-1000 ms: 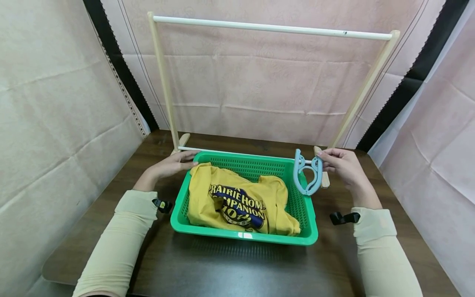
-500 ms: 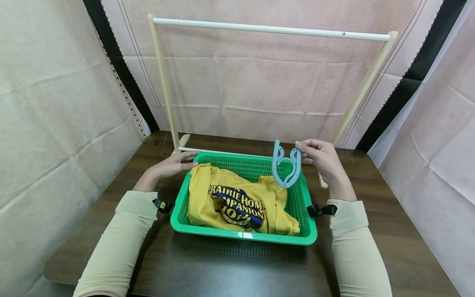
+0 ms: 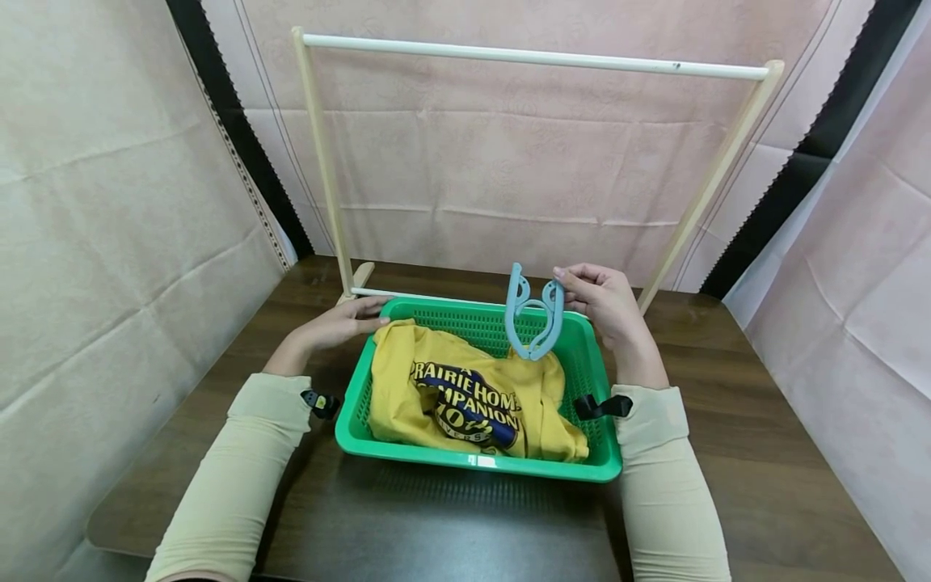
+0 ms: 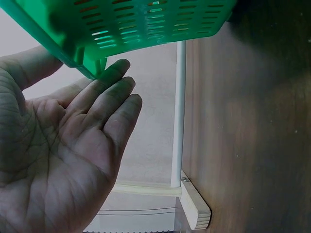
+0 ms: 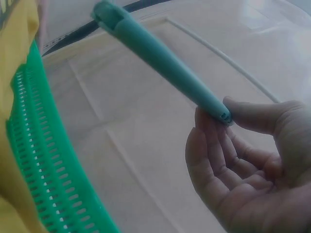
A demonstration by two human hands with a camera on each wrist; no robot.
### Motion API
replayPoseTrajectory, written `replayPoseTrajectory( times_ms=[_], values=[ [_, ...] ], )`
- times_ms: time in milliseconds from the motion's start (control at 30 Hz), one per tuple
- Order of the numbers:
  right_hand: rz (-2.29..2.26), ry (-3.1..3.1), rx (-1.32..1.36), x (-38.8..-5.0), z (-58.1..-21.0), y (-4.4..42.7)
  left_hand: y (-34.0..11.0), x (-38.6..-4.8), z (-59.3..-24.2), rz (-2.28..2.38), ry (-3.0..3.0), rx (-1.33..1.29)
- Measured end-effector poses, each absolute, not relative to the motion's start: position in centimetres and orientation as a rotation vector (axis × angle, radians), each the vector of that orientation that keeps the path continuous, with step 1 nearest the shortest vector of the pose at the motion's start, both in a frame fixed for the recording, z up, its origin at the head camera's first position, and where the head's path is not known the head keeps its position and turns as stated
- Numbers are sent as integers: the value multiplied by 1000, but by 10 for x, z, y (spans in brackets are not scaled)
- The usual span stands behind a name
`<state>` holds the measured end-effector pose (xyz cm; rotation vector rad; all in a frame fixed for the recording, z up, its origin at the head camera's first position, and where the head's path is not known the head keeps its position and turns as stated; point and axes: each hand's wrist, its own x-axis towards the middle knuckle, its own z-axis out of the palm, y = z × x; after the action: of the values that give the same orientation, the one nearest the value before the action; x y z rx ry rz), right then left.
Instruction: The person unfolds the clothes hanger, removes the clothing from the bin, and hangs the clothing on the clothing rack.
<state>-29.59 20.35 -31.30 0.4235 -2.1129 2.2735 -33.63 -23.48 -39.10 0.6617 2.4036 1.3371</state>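
My right hand (image 3: 607,303) pinches one end of a light blue folding clothes hanger (image 3: 512,314) between thumb and fingertips. Folded into a U, the hanger hangs over the back right part of a green basket (image 3: 407,455). The right wrist view shows that pinch on the tip of the hanger (image 5: 160,63). Inside the basket lies a crumpled yellow T-shirt (image 3: 465,388) with dark blue print. At the basket's back left corner rests my left hand (image 3: 338,325). In the left wrist view its fingers (image 4: 104,104) are nearly straight and touch the basket's corner from outside.
Behind the basket stands a rack with a white top bar (image 3: 538,56) and pale wooden posts (image 3: 323,170). Its low bar and foot (image 4: 195,206) are close to my left hand. Everything stands on a dark wooden table (image 3: 465,525). Pale cloth walls surround it.
My right hand has carried the folding hanger leftward and slightly up, from the basket's right edge to above its back right part. The left hand, basket and T-shirt stay put.
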Motion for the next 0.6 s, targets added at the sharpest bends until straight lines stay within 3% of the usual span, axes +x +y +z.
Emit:
replayPoseTrajectory(
  times_ms=[367, 600],
  values=[
    [2235, -2135, 433, -289, -313, 200, -234, -336, -392, 1331, 2409, 662],
    [2227, -2123, 435, -285, -308, 199, -237, -324, -359, 1245, 2570, 694]
  ],
)
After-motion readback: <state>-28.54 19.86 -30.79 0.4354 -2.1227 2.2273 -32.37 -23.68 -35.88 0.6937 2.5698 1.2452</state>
